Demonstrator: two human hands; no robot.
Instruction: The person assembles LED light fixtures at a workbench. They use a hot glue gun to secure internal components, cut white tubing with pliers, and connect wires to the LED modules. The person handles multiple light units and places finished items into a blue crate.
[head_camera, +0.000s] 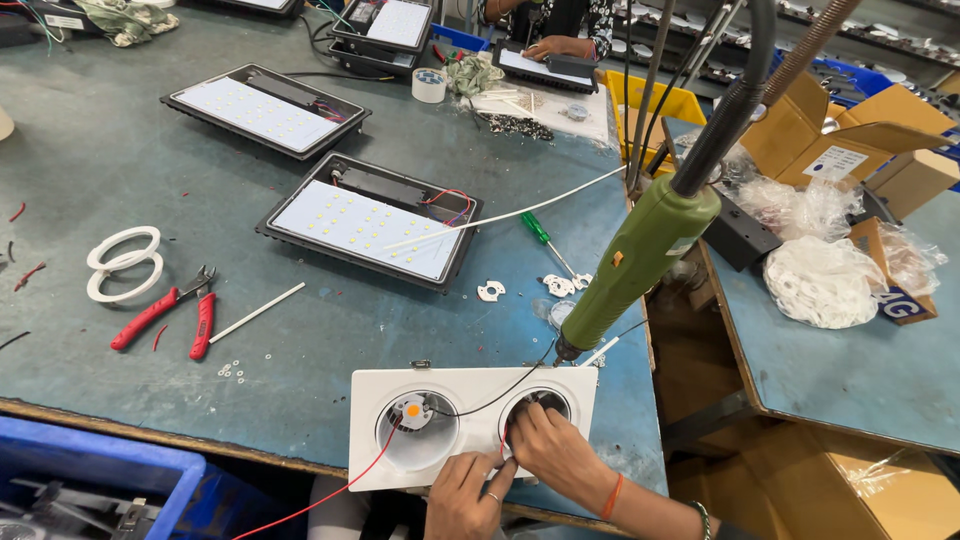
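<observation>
Both hands work at a white twin-hole lamp housing (472, 425) on the table edge, the right hand (552, 448) with fingers pressed into the right hole, the left hand (468, 495) gripping the near rim, likely seating wiring; above hangs a green screwdriver (640, 258).

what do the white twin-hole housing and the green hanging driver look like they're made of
White twin-hole housing: probably painted or powder-coated metal, perhaps plastic; flat matte white with crisp edges. The right hand reaches into one hole while the left hand rests at its front edge. Green hanging driver: moulded plastic shell, dull olive with a slight sheen, ending in a dark metal tip.
</observation>
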